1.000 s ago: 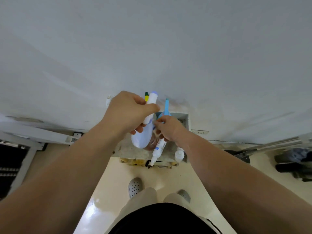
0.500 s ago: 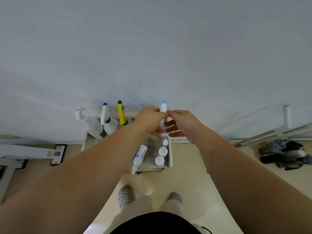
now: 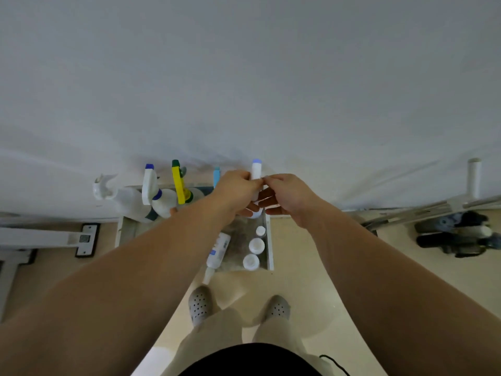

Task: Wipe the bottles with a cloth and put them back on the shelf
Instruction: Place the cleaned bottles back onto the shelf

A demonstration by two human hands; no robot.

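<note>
Wall: pale grey wall (image 3: 244, 77) fills the upper half of the view.
Floor: cream floor (image 3: 311, 253), glossy; a person's two perforated shoes (image 3: 199, 305) stand on it, toes toward the shelf.
Frame, right: pale metal bars (image 3: 433, 210) lean along the wall base, with dark bundled items (image 3: 458, 237) lying just beside them.
Beam, left: white beam (image 3: 40, 237) lies on the floor, well apart from the hands.
Shelf: low shelf (image 3: 269, 245) on the floor against the wall, its surface stained grey.
Left hand: left hand (image 3: 235, 191) is curled round the neck of the held spray bottle (image 3: 256, 169).
Right hand: right hand (image 3: 287, 196) has thumb and forefinger pinched together against the side of that bottle's head, the other fingers loosely extended. I cannot tell whether it grips the bottle.
Held spray bottle: white, blue-tipped, upright above the shelf's back right corner, between the two hands, its base showing under the fingers.
Row at back: white spray bottle (image 3: 119, 194), tilted left; blue-collared spray bottle (image 3: 151, 185); yellow-trigger spray bottle (image 3: 177, 180); a light blue nozzle (image 3: 216, 176) just beside the left hand.
Lying bottle: white bottle (image 3: 218, 249) with a blue label lies on its side, tip overhanging the shelf's front edge.
Small bottles: three small white bottles (image 3: 256, 245) stand in a line along the right rim.
</note>
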